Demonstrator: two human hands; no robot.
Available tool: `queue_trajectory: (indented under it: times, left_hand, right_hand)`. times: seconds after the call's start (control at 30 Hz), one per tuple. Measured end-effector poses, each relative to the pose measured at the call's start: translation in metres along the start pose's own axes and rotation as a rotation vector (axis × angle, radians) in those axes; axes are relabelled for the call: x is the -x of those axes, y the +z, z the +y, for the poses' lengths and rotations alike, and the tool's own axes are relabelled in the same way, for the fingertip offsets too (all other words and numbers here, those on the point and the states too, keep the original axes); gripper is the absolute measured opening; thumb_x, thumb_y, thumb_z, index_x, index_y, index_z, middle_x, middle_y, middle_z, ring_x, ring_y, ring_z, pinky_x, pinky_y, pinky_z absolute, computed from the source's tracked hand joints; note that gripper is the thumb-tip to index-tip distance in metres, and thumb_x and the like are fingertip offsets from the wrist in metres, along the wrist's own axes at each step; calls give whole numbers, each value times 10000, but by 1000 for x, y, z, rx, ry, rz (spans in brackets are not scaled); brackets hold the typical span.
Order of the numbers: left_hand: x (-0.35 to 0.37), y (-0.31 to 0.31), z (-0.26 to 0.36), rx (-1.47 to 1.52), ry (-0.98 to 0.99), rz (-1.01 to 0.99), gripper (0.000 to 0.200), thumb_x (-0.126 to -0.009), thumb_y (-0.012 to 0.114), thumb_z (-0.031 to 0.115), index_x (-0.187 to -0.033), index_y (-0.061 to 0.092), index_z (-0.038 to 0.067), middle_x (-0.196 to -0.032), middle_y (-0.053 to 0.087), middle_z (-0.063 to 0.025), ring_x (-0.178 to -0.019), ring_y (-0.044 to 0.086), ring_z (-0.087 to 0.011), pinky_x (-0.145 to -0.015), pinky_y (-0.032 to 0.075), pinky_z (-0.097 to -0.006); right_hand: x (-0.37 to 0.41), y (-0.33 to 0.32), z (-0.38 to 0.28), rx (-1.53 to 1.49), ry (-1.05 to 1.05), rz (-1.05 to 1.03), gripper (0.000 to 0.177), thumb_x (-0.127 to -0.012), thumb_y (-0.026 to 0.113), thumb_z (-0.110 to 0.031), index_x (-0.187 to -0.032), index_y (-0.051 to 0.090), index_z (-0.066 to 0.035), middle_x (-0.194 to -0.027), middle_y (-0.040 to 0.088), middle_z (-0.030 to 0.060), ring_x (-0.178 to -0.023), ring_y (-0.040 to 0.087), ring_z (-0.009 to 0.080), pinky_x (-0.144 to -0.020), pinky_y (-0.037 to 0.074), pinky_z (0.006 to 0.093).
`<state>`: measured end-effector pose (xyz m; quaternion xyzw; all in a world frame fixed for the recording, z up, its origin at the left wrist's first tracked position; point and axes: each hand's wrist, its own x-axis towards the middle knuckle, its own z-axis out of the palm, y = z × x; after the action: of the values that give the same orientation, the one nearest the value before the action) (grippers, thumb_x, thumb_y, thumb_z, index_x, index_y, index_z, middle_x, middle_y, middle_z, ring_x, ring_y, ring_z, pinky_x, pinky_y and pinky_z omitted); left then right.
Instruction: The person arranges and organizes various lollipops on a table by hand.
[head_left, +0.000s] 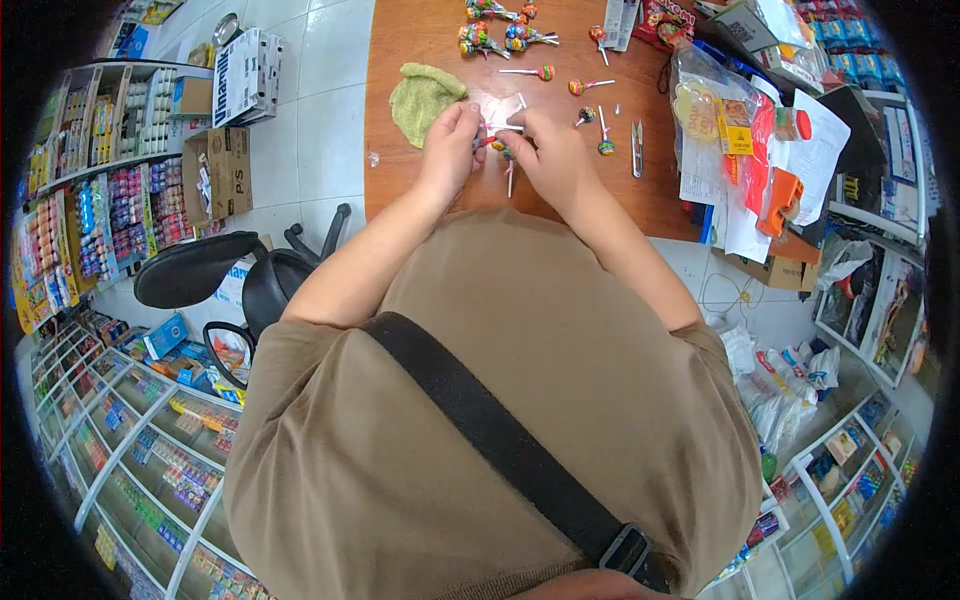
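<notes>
Both of my hands are over the brown wooden table (420, 190), close together. My left hand (456, 140) is closed on a small bunch of lollipops (492, 141), whose white sticks point to the right. The fingers of my right hand (538, 145) are pinched at those sticks. Beside my left hand lies a green cloth (418, 104). Single lollipops (605, 146) lie to the right of my right hand, and tied lollipop bunches (480, 40) rest near the far edge. Exactly how the fingers meet the sticks is too small to tell.
Scissors (637, 150) lie right of the lollipops. A plastic bag with papers (700, 110) and an orange tape dispenser (780, 205) cover the table's right side. A black chair (270, 280) stands at the left, near stocked shelves (120, 140) and a cardboard box (225, 172).
</notes>
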<state>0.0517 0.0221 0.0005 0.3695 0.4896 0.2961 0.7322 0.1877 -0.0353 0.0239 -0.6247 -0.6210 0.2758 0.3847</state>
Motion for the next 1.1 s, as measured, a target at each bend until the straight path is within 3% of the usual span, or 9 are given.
queue_trajectory:
  times: [0.13,0.33,0.57,0.67,0.7,0.8,0.93,0.97,1.1]
  left_hand:
    - [0,3,4,85,-63,34,200,-915,419,295,-849,487,119,-661,502,-1,-495,456,-74,-381,301,-176]
    - [0,-6,1,381,-111,-104,241,-928,381,301,-823,466,101,-645,465,-22,-451,413,-89,-357,254,-194]
    - [-4,-7,-6,293,-88,-57,228,-927,394,283,-786,441,110,-625,432,-24,-423,340,-86,-351,217,-199]
    - [-4,-14,-1,312,-91,-70,223,-924,399,289,-780,435,122,-609,425,-14,-412,329,-82,-349,208,-201]
    - [-7,-18,-2,337,-89,-86,225,-923,400,301,-778,430,131,-591,412,-3,-404,319,-77,-347,202,-201]
    - [-9,-24,-6,408,-103,-139,226,-919,407,317,-774,427,145,-583,400,15,-405,308,-69,-345,196,-199]
    - [-12,-29,-10,504,-153,-234,228,-915,414,331,-776,430,152,-607,406,23,-421,315,-63,-344,198,-195]
    - [-12,-29,-11,513,-163,-248,230,-914,415,334,-774,429,152,-616,410,22,-421,313,-63,-345,198,-194]
    - [-11,-32,-11,587,-192,-310,222,-914,409,311,-769,436,146,-649,427,-3,-409,313,-72,-337,191,-194]
  right_hand:
    - [0,0,-2,-19,-68,49,145,-795,585,-134,-820,502,-18,-709,579,177,-675,569,355,-566,437,404]
    - [0,0,1,-10,-100,8,109,-792,576,-117,-804,523,-22,-724,574,167,-688,566,344,-588,443,396]
    - [-2,-7,-1,-77,-199,-124,167,-811,562,-161,-911,576,-29,-794,602,161,-722,578,328,-629,464,369]
    - [-7,-8,23,-402,98,92,188,-810,566,-177,-920,591,-27,-836,614,156,-752,589,319,-652,471,353]
    - [-10,-13,32,-235,85,136,152,-789,581,-107,-919,607,-31,-837,622,121,-708,588,276,-643,474,307]
    - [-5,-8,74,283,-103,-81,159,-775,585,-107,-917,604,-39,-833,624,103,-755,585,282,-691,472,340]
    - [12,14,72,408,-150,-420,146,-744,543,-132,-873,607,-109,-883,555,86,-866,540,267,-706,460,373]
    - [16,22,82,470,-288,-389,166,-745,525,-131,-889,604,-140,-919,533,79,-904,523,256,-713,464,364]
    - [21,33,101,565,-386,-359,167,-753,522,-146,-897,606,-156,-925,532,73,-903,526,244,-708,468,362]
